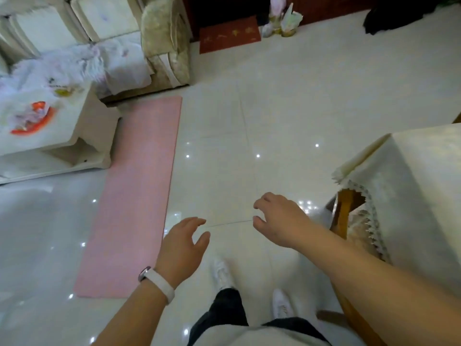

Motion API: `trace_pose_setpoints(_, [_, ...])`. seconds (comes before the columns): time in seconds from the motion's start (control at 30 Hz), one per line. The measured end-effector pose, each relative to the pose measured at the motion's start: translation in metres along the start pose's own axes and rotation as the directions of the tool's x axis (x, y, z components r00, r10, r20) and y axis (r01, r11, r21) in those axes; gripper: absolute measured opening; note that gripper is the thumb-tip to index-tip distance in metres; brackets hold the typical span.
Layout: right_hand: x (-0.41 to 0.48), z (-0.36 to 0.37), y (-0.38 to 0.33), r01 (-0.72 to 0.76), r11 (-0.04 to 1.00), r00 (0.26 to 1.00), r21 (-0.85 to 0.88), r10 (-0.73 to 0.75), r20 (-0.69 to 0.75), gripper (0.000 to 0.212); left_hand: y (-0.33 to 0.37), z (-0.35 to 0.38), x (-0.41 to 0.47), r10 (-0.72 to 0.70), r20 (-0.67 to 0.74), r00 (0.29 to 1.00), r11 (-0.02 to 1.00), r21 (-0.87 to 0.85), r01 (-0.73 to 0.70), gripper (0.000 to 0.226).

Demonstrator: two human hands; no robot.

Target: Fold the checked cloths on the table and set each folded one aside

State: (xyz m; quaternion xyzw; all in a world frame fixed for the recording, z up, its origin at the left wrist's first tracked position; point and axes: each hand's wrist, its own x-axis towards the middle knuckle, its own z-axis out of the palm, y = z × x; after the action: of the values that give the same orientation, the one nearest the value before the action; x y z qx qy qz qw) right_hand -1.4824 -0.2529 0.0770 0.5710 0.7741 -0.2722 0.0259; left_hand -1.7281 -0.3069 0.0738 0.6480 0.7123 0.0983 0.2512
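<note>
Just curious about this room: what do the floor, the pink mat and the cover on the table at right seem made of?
Floor: likely glazed ceramic tile, glossy; it mirrors lamp spots and shows grout lines. Pink mat: probably foam or rubber, matte, no glare. Table cover: cream cloth, draping, with lace-like trim.

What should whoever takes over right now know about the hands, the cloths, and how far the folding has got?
Left hand: open and empty, white band on the wrist.
Right hand: fingers loosely curled, holding nothing.
Both hang over the tile floor, beside the cream-covered table, of which only a corner shows.
No checked cloth is in view, folded or unfolded, so progress cannot be judged.
Probably next: face the table and find the cloths.
</note>
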Motion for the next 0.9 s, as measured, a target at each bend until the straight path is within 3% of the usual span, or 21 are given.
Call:
trace_pose_setpoints(0.43, [0.151, -0.048, -0.07, -0.216, 0.975, 0.975, -0.048, 0.213, -0.063, 0.042, -0.083, -0.076, 0.219, 0.167, 0.061, 0.984, 0.986, -0.028, -0.166, 0.033])
trace_pose_setpoints(0.63, [0.189, -0.087, -0.067, -0.288, 0.958, 0.944, -0.021, 0.28, -0.174, 0.044, -0.062, -0.11, 0.298, 0.292, 0.035, 0.956, 0.956, -0.055, -0.29, 0.034])
trace_pose_setpoints(0.9, [0.235, -0.11, -0.004, -0.392, 0.913, 0.898, 0.11, 0.406, -0.166, 0.043, -0.004, -0.092, 0.373, 0.402, 0.173, 0.899, 0.913, 0.002, -0.409, 0.04])
